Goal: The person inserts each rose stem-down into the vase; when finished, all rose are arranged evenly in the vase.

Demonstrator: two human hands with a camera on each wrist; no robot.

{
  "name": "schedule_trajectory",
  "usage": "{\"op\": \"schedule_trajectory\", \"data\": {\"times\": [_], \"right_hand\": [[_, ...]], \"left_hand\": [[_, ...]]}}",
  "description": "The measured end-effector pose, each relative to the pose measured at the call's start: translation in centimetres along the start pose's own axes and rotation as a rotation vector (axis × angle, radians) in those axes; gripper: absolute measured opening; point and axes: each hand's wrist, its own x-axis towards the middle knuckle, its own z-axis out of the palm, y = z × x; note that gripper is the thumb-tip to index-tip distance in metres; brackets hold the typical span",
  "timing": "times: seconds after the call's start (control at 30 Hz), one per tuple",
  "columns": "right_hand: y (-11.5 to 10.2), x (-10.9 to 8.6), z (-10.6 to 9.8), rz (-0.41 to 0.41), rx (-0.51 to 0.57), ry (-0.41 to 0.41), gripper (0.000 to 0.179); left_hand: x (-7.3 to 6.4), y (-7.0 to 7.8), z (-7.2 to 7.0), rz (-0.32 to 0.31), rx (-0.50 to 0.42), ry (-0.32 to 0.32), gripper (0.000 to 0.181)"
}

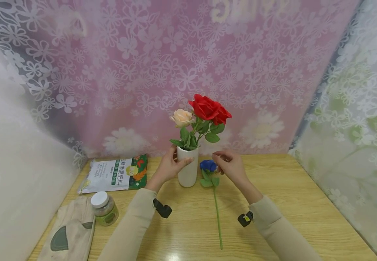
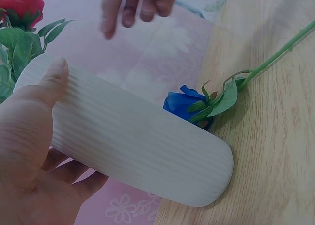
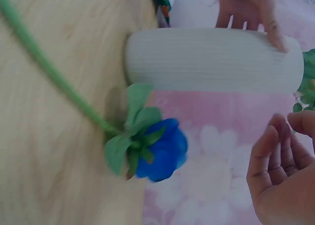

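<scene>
A white ribbed vase (image 1: pixel 188 173) stands upright on the table, holding red roses (image 1: pixel 206 107), a pale peach rose (image 1: pixel 181 117) and green leaves. My left hand (image 1: pixel 169 167) grips its upper part, the thumb across the front and the fingers behind, as the left wrist view shows. On the wood to the vase's right lies a single blue rose (image 1: pixel 208 165), its long stem (image 1: pixel 218 217) pointing toward me. Just above and right of that bloom is my right hand (image 1: pixel 232 169). In the right wrist view its fingers (image 3: pixel 266 156) are loosely bent, hold nothing and stay apart from the rose.
At the back left of the wooden table (image 1: pixel 289 203) lies a fertilizer bag (image 1: pixel 113 174). In front of it stand a white-lidded jar (image 1: pixel 104 208) and a folded beige cloth item (image 1: pixel 67 232) with a grey-green patch. A pink floral curtain (image 1: pixel 188 54) hangs behind the table.
</scene>
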Motion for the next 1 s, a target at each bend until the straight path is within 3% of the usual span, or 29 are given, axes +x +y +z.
{"op": "schedule_trajectory", "data": {"times": [0.47,0.8,1.0], "right_hand": [[5.5,-2.3,-0.9,0.206,-0.091,-0.105,0.049],[7.3,-3.7,-0.2,0.255,-0.127,-0.155,0.054],[7.8,-4.1,0.3,0.364,-0.027,-0.195,0.060]], "left_hand": [[0.0,-0.3,0.0,0.020,0.003,0.002,0.077],[0.0,-0.2,0.0,0.015,0.005,0.001,0.076],[0.0,-0.1,0.0,0.016,0.002,0.001,0.076]]}}
